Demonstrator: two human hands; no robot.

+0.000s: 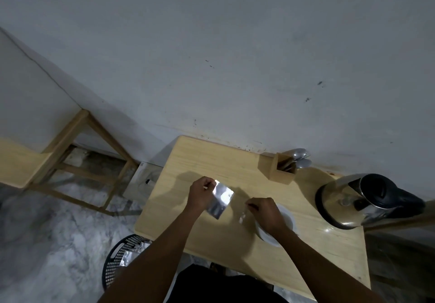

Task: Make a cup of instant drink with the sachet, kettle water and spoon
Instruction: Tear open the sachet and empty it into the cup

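My left hand (200,195) pinches the top corner of a shiny silver sachet (220,200) and holds it above the wooden table (235,255). My right hand (264,213) is closed on a small torn-off strip of foil (242,218) that hangs below its fingers. Under and right of my right hand sits a white cup (286,220), partly hidden by the wrist. A steel kettle (353,201) with a black lid and handle stands at the table's right. Spoons (301,159) stick out of a wooden holder (280,168) near the wall.
A black perforated bin (120,258) with foil scraps stands on the marble floor left of the table. A wooden frame stand (77,159) sits further left. The grey wall runs right behind the table.
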